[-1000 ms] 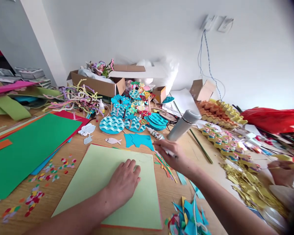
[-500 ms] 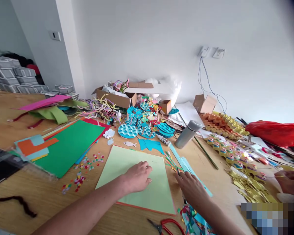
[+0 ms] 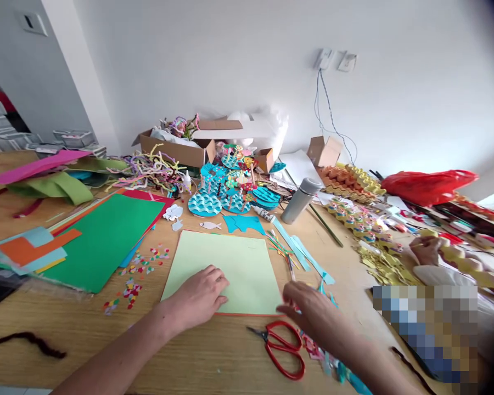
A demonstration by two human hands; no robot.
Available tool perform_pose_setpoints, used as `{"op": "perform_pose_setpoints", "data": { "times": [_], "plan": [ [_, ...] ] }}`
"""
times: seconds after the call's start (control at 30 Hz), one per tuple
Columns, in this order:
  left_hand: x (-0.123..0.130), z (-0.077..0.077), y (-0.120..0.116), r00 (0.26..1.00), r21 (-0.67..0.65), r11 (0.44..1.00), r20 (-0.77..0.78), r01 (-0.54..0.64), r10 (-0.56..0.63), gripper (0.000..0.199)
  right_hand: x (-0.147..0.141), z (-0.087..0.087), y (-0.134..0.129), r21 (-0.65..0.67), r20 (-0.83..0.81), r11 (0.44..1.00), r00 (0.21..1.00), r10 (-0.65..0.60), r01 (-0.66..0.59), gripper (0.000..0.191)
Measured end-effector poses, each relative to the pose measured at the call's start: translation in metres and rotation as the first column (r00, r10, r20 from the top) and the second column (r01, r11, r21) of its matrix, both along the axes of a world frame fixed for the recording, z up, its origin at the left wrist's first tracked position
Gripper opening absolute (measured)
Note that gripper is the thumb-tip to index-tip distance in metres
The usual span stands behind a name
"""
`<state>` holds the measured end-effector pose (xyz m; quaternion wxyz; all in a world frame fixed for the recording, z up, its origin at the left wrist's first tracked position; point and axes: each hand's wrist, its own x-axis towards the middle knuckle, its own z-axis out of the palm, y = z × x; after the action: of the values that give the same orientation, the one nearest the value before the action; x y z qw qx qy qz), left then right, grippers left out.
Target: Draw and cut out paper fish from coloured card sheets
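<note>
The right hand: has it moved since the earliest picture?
Yes: the right hand has moved back toward the camera, away from the grey flask.

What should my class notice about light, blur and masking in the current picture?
In the head view, a dark, blurred edge cuts the upper right corner; in the head view, pixel blocks mask a lower right patch; in the head view, white plastic wrap looks washed out, while light falls softly on the pale green sheet.
</note>
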<state>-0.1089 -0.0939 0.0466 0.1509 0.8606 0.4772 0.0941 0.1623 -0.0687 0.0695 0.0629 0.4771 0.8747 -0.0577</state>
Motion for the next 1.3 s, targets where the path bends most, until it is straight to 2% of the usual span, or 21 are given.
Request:
{"op": "perform_pose_setpoints", "data": {
  "times": [0.03, 0.1, 0.23, 0.37, 0.57, 0.77, 0.97, 1.13, 1.3],
  "plan": [
    [0.001, -0.001, 0.0, 1.0, -0.003, 1.0, -0.009, 0.006, -0.007, 0.018, -0.003, 0.001, -0.014, -0.106, -0.028, 0.994, 1.0, -0.002, -0.001, 0.008],
    [0.002, -0.002, -0.001, 0.999, -0.003, 1.0, -0.035, 0.013, -0.013, 0.019, -0.007, 0.0, -0.038, -0.212, -0.012, 0.977, 0.999, -0.03, 0.026, 0.01],
    [0.004, -0.001, -0.004, 0.994, 0.005, 1.0, -0.108, 0.026, -0.025, 0.036, -0.006, -0.008, -0.056, -0.245, -0.039, 0.968, 0.997, -0.062, 0.051, 0.012],
    [0.004, 0.001, -0.004, 0.985, 0.018, 0.998, -0.167, 0.055, -0.051, 0.04, -0.001, -0.007, -0.049, -0.172, -0.062, 0.979, 0.99, -0.125, 0.113, 0.009],
    [0.002, 0.0, -0.005, 0.982, 0.05, 0.994, -0.172, 0.093, -0.083, 0.027, -0.002, -0.005, -0.038, -0.054, -0.099, 0.979, 0.974, -0.203, 0.199, 0.007],
    [0.003, 0.0, -0.003, 0.973, 0.059, 0.992, -0.207, 0.113, -0.099, 0.017, -0.002, -0.016, -0.033, 0.043, -0.169, 0.994, 0.981, -0.091, 0.1, 0.014],
    [0.0, -0.003, 0.0, 0.987, 0.078, 0.99, -0.125, 0.116, -0.105, 0.012, 0.0, -0.019, -0.023, 0.068, -0.136, 0.997, 0.989, 0.052, -0.043, 0.028],
    [-0.002, -0.004, -0.001, 0.987, 0.074, 0.991, -0.126, 0.113, -0.103, 0.013, -0.002, -0.017, -0.013, 0.028, -0.019, 0.997, 0.997, 0.068, -0.068, 0.026],
    [-0.002, -0.002, -0.001, 0.99, 0.059, 0.993, -0.1, 0.104, -0.098, 0.014, 0.0, -0.013, -0.009, 0.036, -0.021, 0.997, 0.997, 0.07, -0.069, 0.033]
  ]
}}
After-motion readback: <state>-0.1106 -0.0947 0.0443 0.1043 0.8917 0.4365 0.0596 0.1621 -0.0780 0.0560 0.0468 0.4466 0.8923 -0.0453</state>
